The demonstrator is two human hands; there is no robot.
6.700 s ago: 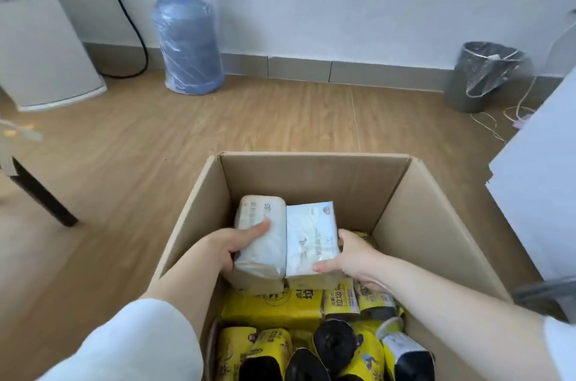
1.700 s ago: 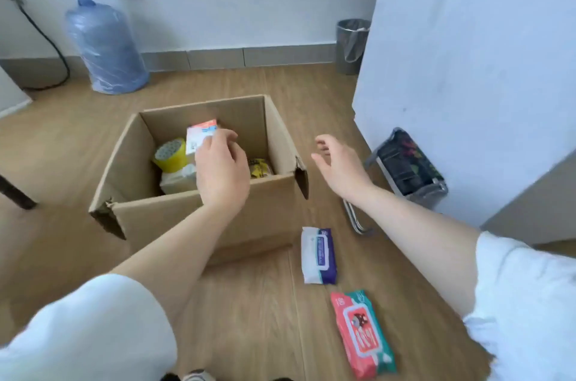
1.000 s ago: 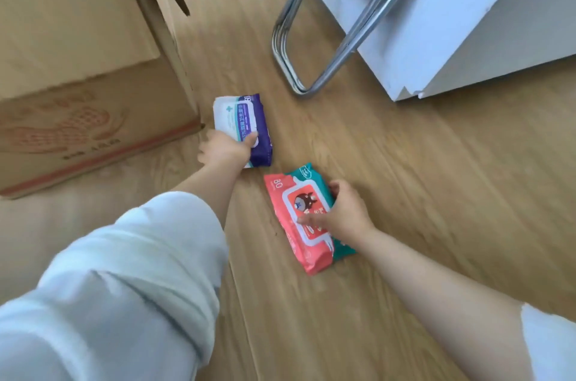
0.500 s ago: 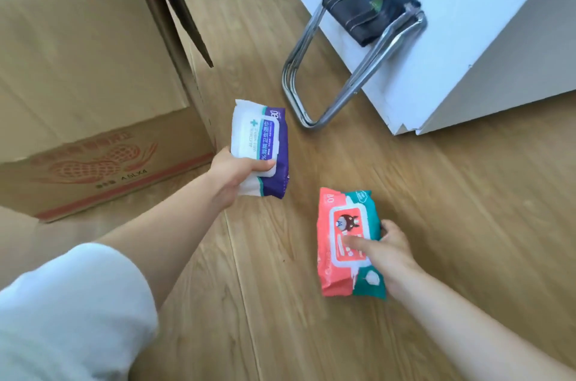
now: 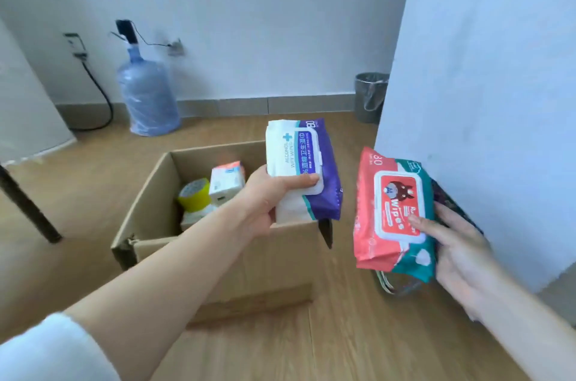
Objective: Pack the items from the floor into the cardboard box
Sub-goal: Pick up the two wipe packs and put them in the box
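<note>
An open cardboard box (image 5: 146, 193) stands on the wooden floor in the middle. My left hand (image 5: 265, 196) grips a white-and-purple wet wipes pack (image 5: 300, 168) above the box's near right corner. To the right of the box, my right hand (image 5: 452, 246) holds a red-and-teal wipes pack (image 5: 392, 212) up in the air. Inside the box I see a yellow tape roll (image 5: 194, 195) and a white-and-orange tissue pack (image 5: 226, 179); the other contents are hidden behind my left arm.
A blue water jug (image 5: 146, 97) stands against the far wall. A grey waste bin (image 5: 371, 97) sits in the corner. A white cabinet side (image 5: 483, 84) rises on the right, a folded stool (image 5: 452, 203) leaning on it. A dark table leg (image 5: 28, 209) is at left.
Both hands have lifted their wipes packs off the floor and brought them up by the box. My view has risen from the floor to the box and wall.
</note>
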